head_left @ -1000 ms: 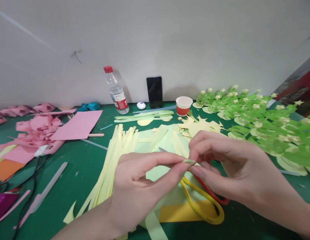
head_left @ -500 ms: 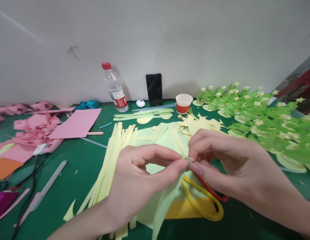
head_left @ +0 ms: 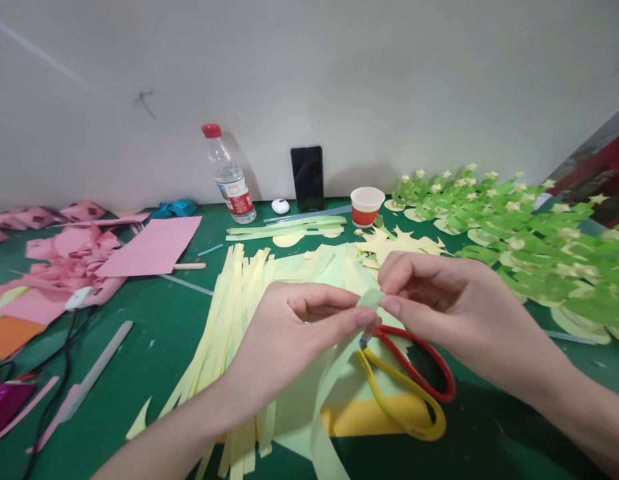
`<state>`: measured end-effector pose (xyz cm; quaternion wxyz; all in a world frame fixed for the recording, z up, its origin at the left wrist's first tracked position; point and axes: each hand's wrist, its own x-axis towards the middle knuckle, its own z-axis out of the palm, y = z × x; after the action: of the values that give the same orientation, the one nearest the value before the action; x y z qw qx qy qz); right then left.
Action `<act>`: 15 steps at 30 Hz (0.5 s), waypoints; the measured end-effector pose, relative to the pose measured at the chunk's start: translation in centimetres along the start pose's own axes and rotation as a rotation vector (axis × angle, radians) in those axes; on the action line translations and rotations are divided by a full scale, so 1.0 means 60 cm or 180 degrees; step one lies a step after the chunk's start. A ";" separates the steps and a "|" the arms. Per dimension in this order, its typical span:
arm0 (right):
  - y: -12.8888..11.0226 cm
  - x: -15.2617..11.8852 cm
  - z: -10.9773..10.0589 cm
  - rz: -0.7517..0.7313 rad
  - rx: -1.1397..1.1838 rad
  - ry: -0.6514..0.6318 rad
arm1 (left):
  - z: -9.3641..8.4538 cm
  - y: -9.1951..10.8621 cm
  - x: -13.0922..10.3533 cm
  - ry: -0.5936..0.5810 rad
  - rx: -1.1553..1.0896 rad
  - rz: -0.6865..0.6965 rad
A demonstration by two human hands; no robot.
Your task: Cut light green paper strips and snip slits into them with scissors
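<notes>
Head view: a pale green paper strip (head_left: 334,377) is held up between the two hands above the green worktop (head_left: 159,360), its long tail curling down toward the near edge. The left hand (head_left: 304,327) has thumb and forefinger pressed together on it close to the end; the right hand (head_left: 452,293) pinches the tip itself, thumb against finger with no gap showing. Each grip is thus closed on paper, near the other. The step looks like shaping that end, though the fingertips hide any crease. To do it well, the left grip should act as a light clamp right beside the bend, while the right lines up the edges first and presses afterwards; thin paper probably wrinkles if tugged. The tail is best left slack, clear of the scissors (head_left: 426,433), whose handles lie over yellow-orange card (head_left: 352,420).
</notes>
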<state>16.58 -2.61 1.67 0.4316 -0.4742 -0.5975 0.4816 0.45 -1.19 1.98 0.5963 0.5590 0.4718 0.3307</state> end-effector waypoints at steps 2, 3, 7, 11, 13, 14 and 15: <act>-0.001 0.000 -0.001 0.0054 0.0056 -0.0072 | -0.001 0.000 -0.001 -0.0153 0.0026 -0.0034; -0.001 0.000 -0.002 0.0079 0.0054 -0.0097 | -0.001 0.001 -0.001 -0.0242 -0.0036 -0.0065; -0.006 0.003 -0.007 0.0136 -0.0054 -0.0167 | -0.001 0.002 0.000 -0.0507 -0.0259 -0.0154; -0.009 0.012 -0.013 0.0112 -0.0410 -0.0557 | -0.006 -0.001 0.007 -0.0665 -0.0292 -0.0242; -0.007 0.016 -0.014 0.0156 -0.0588 -0.0865 | -0.010 -0.005 0.012 -0.0862 -0.0333 -0.0314; -0.005 0.017 -0.014 0.0167 -0.0693 -0.0986 | -0.011 -0.007 0.014 -0.0974 -0.0328 -0.0335; -0.002 0.018 -0.013 0.0162 -0.0800 -0.1079 | -0.012 -0.009 0.015 -0.1084 -0.0316 -0.0352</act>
<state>17.13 -1.44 2.00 0.2501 -0.4514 -0.7047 0.4869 0.01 -0.16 1.34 0.7117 0.5500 0.3771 0.2209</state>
